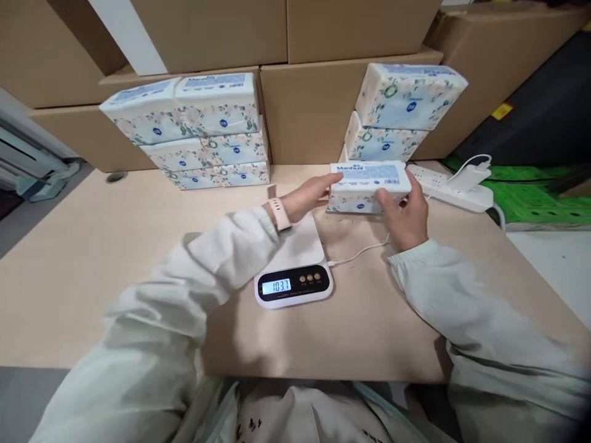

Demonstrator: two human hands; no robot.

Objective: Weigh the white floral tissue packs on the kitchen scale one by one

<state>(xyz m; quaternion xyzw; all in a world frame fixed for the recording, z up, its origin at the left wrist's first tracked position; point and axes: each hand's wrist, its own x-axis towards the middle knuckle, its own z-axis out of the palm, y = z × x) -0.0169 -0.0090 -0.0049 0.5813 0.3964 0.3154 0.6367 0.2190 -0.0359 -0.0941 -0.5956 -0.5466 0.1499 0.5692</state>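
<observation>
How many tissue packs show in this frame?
10 visible: six in the left stack, three in the right stack (the lowest only a sliver), and one pack between the left hand and right hand. More may be hidden behind.

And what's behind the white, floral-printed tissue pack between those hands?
A stack of similar white, floral-printed packs, with brown cardboard boxes farther back. The held pack hides most of the stack's base.
</observation>
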